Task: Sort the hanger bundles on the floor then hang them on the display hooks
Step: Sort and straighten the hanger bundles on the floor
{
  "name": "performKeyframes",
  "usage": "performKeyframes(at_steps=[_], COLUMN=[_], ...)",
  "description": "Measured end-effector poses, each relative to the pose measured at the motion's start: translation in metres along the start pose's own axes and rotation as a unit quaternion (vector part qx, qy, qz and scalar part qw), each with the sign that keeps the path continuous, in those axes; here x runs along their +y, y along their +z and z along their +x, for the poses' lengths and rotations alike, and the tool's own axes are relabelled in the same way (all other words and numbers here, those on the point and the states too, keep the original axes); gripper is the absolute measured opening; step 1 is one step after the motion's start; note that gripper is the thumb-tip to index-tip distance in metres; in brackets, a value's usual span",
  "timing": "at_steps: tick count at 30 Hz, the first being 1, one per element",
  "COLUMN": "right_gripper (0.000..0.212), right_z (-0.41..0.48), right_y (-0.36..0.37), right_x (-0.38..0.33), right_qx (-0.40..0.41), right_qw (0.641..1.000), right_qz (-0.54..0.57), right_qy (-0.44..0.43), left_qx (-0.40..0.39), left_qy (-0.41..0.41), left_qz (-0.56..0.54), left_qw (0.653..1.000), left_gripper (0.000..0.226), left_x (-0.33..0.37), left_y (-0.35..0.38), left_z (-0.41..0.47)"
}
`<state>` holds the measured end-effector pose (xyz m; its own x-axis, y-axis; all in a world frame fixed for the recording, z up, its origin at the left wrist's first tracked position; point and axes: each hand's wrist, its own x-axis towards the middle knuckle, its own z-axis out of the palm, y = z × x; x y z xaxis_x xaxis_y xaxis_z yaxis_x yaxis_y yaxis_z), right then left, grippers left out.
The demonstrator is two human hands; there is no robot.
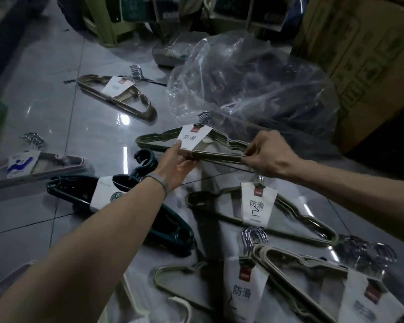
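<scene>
Fingers (252, 150) — left hand (175, 166), right hand (270, 155) — pinch one hanger bundle (221, 156) over glossy tiled floor (56, 108).

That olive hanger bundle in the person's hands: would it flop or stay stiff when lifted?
Probably stiff: the olive hanger bundle spans between left hand and right hand without sagging. Likely light, since mere pinches carry it. Only a paper sleeve seems to bind it, so hangers might fan.
</scene>
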<state>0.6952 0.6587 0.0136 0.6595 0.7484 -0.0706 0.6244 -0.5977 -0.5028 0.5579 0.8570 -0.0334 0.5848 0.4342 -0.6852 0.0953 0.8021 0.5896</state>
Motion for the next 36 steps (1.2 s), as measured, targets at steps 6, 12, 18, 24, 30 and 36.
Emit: performKeyframes(at_steps=[6, 12, 18, 24, 30, 36], right_gripper=[0.005, 0.016, 0.018, 0.026, 0.069, 0.127], right_z=[-0.07, -0.131, -0.172, -0.188, -0.181, -0.156], right_y=[-0.035, -0.053, -0.029, 0.0, 0.003, 0.025], right_x=[0.054, 0.123, 0.167, 0.188, 0.184, 0.154], right_qx=[0.043, 0.067, 0.029, -0.002, -0.074, -0.167], right_qw=[0.999, 0.997, 0.999, 0.998, 0.994, 0.968], right_qz=[0.027, 0.039, 0.034, 0.03, 0.037, -0.168], right_qy=[-0.01, 0.003, 0.02, 0.049, 0.075, 0.085], left_qx=[0.024, 0.062, 0.04, -0.006, -0.073, -0.085], left_qy=[0.017, 0.02, 0.025, 0.026, 0.0, 0.148], left_qz=[-0.02, 0.08, 0.497, 0.722, 0.845, 0.891], left_qw=[0.999, 0.995, 0.866, 0.691, 0.53, 0.421], left_gripper=[0.024, 0.024, 0.015, 0.022, 0.069, 0.113], left_x=[0.012, 0.01, -0.008, -0.026, -0.033, -0.078], left_y=[0.016, 0.0, 0.0, -0.009, -0.009, -0.012], left_z=[0.002, 0.0, -0.026, -0.026, -0.017, -0.012])
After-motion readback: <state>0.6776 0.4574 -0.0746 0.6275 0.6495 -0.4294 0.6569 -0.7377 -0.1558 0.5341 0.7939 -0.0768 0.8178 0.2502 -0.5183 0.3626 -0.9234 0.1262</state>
